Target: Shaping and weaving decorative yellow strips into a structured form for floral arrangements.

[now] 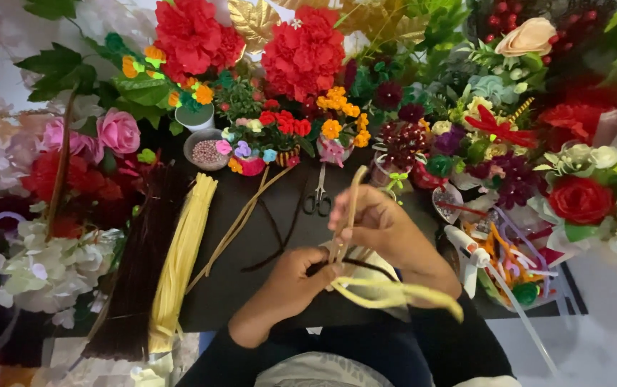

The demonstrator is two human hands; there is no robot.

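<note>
We've got a bunch of pale yellow pipe cleaners (348,222) gripped in both hands above the desk (251,287), front centre. Right hand (380,226) clenched round the upper stems, which stick up tilted. Left hand (294,276) pinches them lower down; loose ends (394,294) trail right, over the right forearm. Thin dark strand runs between the hands. Just behind: scissors (318,195) flat on the desk. To the left: yellow pipe cleaner bundle (179,261) lying beside a dark brown bundle (136,272). To the right: white glue gun (466,254). Artificial flowers (301,54) ring the desk.
</note>
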